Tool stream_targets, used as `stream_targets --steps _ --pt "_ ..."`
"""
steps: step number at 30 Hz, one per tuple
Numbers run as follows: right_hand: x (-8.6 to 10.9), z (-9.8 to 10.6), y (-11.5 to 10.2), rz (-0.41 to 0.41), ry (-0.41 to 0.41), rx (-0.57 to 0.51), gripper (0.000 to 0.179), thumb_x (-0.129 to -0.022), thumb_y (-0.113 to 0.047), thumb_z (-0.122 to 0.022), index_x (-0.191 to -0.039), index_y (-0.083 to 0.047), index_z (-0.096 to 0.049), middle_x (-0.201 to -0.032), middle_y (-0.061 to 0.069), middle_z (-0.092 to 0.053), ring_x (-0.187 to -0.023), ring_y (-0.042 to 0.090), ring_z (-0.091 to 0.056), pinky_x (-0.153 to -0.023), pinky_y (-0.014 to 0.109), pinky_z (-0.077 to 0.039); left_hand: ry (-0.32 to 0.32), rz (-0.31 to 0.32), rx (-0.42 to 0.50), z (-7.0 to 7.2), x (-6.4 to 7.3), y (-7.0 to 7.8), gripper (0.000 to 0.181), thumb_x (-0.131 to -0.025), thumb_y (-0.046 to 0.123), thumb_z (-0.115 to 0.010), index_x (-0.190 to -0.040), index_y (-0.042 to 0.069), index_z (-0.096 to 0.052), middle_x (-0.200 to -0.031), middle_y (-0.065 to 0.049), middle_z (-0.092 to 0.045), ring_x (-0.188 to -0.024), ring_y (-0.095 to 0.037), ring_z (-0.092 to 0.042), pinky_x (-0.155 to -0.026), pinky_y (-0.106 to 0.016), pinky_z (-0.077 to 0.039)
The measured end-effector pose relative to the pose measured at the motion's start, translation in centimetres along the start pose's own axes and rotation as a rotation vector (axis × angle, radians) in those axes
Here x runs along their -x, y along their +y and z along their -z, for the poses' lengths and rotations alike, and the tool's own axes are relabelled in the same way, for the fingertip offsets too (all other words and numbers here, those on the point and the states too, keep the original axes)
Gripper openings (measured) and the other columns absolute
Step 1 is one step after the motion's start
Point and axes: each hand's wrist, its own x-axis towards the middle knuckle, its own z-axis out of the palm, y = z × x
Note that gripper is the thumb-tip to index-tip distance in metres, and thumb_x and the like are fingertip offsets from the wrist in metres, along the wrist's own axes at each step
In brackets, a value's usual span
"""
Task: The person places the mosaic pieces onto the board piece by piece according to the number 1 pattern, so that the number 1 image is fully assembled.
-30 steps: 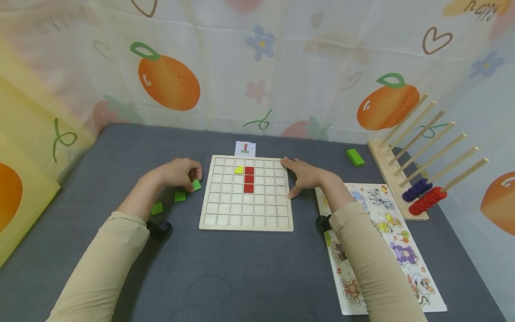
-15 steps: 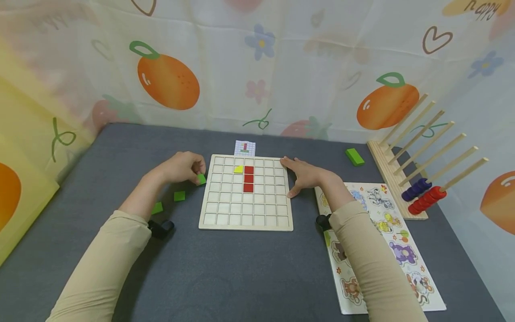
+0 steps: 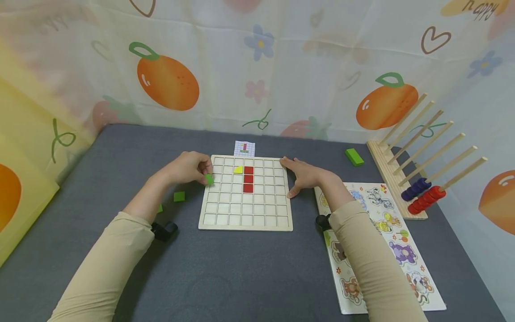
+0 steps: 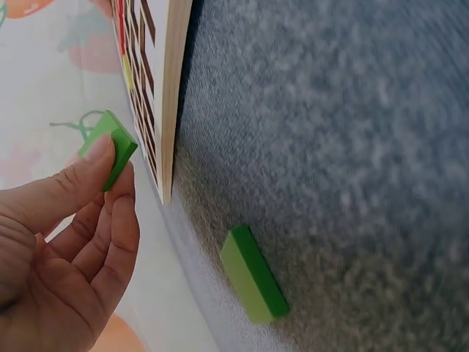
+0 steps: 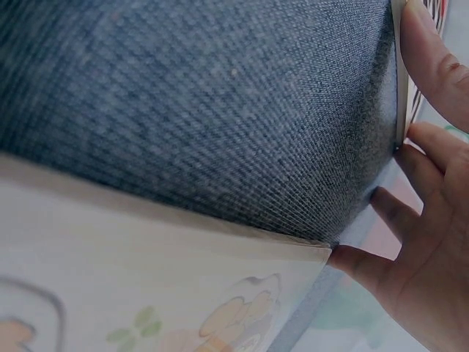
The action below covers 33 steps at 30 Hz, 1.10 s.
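Note:
My left hand (image 3: 190, 168) pinches a green square tile (image 4: 110, 150) between thumb and fingers, over the left edge of a wooden grid board (image 3: 246, 225). In the board's upper middle lie a yellow tile (image 3: 238, 170) and a short column of red tiles (image 3: 248, 179). My right hand (image 3: 304, 174) rests spread at the board's upper right edge, its thumb and a finger touching the rim. Left of the board lies another green tile (image 3: 179, 196); a further green tile (image 3: 160, 209) is mostly hidden behind the left forearm.
A small printed grid card (image 3: 244, 148) lies behind the board. To the right are a picture puzzle board (image 3: 350, 308), partly under the right forearm, a green block (image 3: 354, 157) and a wooden peg rack (image 3: 380, 163) with blue and red beads. A patterned curtain hangs behind.
My left hand has moved right with the green tile, from beside the board to over its left edge. The right hand has stayed in place.

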Motion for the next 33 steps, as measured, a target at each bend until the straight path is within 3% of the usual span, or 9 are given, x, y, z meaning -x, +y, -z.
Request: stream_targets --steps 15,21,33 --pt "0.0 0.1 0.1 -0.001 -0.002 0.004 0.112 -0.078 -0.024 -0.083 -0.160 -0.015 -0.007 -0.169 0.008 0.001 -0.156 0.037 0.007 -0.123 0.061 -0.008 0.006 -0.006 -0.004 -1.4 -0.8 1.3 0.014 -0.079 0.000 -0.077 -0.088 0.005 -0.068 -0.083 -0.007 -0.067 -0.079 -0.018 -0.058 -0.072 -0.028 -0.046" --pt "-0.1 0.0 0.0 0.001 -0.004 0.008 0.112 -0.079 -0.024 -0.083 -0.160 -0.015 -0.007 -0.169 0.009 0.001 -0.156 0.037 0.007 -0.123 0.061 -0.008 -0.013 -0.016 0.007 -2.2 -1.1 2.1 0.015 -0.079 0.001 -0.077 -0.087 0.007 -0.067 -0.087 -0.006 -0.067 -0.085 -0.019 -0.061 -0.079 -0.031 -0.047" --pt "-0.1 0.0 0.0 0.005 -0.008 0.001 0.111 -0.080 -0.023 -0.082 -0.160 -0.015 -0.006 -0.169 0.009 0.002 -0.156 0.038 0.007 -0.123 0.062 -0.007 -0.035 -0.089 0.026 -3.4 -1.5 3.3 0.012 -0.079 0.000 -0.075 -0.087 0.006 -0.069 -0.081 -0.004 -0.069 -0.078 -0.013 -0.061 -0.077 -0.026 -0.048"
